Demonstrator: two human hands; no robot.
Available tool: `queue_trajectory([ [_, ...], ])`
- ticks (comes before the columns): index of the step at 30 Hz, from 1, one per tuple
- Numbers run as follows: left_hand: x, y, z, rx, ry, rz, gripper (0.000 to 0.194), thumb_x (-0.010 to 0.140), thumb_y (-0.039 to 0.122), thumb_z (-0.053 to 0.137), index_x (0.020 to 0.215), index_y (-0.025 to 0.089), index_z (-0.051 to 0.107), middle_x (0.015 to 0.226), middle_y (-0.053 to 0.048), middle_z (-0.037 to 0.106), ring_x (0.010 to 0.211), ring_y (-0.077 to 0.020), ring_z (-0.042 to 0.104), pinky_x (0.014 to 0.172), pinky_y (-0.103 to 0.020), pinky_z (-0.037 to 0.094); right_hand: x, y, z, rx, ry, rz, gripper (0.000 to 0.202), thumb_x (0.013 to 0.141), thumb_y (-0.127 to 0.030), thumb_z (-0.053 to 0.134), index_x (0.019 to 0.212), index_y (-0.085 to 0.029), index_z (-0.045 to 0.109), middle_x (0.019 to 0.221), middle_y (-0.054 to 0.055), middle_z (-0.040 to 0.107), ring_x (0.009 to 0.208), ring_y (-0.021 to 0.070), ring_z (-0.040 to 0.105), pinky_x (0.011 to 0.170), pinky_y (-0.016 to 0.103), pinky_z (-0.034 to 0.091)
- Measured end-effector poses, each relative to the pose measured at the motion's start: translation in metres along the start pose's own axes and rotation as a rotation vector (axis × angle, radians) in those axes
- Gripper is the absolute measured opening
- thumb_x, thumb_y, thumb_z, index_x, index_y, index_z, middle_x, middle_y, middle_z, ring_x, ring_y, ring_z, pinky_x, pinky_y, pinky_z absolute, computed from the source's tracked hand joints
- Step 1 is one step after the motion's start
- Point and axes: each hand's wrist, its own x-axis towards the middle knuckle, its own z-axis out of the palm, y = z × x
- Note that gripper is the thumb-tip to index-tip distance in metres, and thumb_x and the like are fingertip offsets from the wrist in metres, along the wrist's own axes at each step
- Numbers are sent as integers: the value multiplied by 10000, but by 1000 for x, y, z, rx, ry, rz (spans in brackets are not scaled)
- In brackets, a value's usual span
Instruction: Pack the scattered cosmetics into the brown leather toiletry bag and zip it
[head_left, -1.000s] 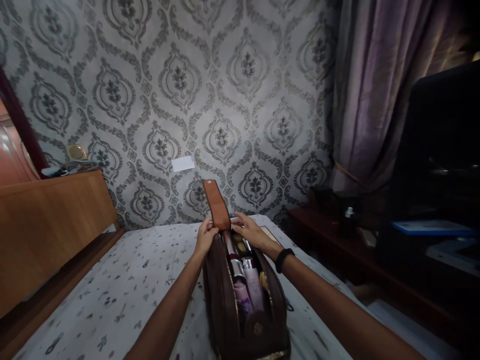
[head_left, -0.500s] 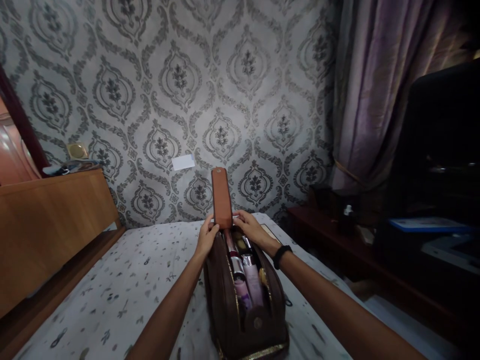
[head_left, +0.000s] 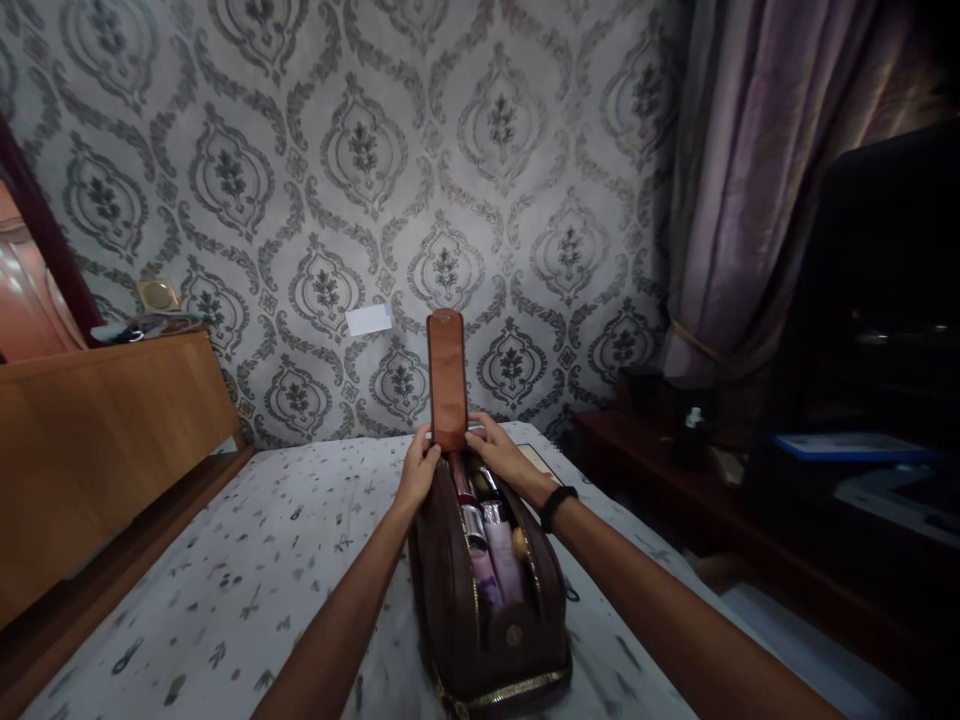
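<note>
A dark brown cosmetic bag (head_left: 450, 640) stands on the bed, its zipped top spread apart. Inside lie a pale pink tube (head_left: 505, 565), a silver-banded container (head_left: 474, 525) and other small items, partly hidden by the bag's sides. From the far end a tan-lined strap flap (head_left: 448, 375) with a snap rises upright. My left hand (head_left: 417, 470) pinches the far left corner, by the flap's base. On the far right corner, my right hand (head_left: 510, 462), with a black band at the wrist, is closed with its thumb side against the flap's base.
Patterned white bedding (head_left: 300, 540) lies under the bag. At left is a wooden headboard (head_left: 112, 420) with small items on top. A flat pale object (head_left: 536, 458) rests beyond my right wrist. Further right stand a dark red ledge (head_left: 622, 440), a curtain (head_left: 724, 220) and a dark chair-like shape (head_left: 885, 260).
The strap flap has risen slightly and its tan inner side faces me more squarely. Both hands keep nearly the same places at the bag's far end.
</note>
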Motion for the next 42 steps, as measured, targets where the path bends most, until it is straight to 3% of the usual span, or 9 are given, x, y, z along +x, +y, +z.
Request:
queue_trajectory([
  [7,-3,8,0,38,9,32,235,848,229,572,1073,190,627,1015,-52,718,944,-215,666,956,-389,497,-2,-4,1,53,23,-36,204,737,-364,595,878,-229,537,669,-48,607,655,161,573,627,283,445],
  [19,-2,14,0,70,-1,70,253,859,289,557,1072,196,658,1096,-73,719,1042,-242,647,991,-390,472,-8,-11,1,76,76,-81,211,707,-415,659,762,-232,569,724,-10,651,704,188,591,639,298,468],
  [26,-10,28,-1,115,-19,102,209,874,347,551,972,202,665,972,-54,713,959,-238,646,915,-356,492,-24,-23,-3,59,48,-51,197,691,-382,680,766,-205,634,709,5,677,665,185,608,615,291,467],
  [31,-19,39,0,144,-24,122,220,882,344,533,983,205,669,992,-56,724,992,-242,642,939,-356,483,-30,-30,-5,41,40,-43,171,664,-356,681,736,-205,648,714,15,691,702,192,613,636,287,467],
  [37,-32,48,5,164,-6,109,218,878,296,531,1003,206,685,1072,-72,732,1057,-261,632,1005,-398,452,-43,-36,-5,47,17,18,257,688,-424,681,810,-198,684,570,-22,617,532,163,545,515,265,411],
  [42,-39,55,6,146,-16,103,224,870,279,540,1019,209,691,1089,-68,731,1073,-256,632,1009,-384,458,-60,-44,-5,48,32,32,261,719,-415,660,856,-198,705,580,-25,610,517,148,520,503,257,395],
])
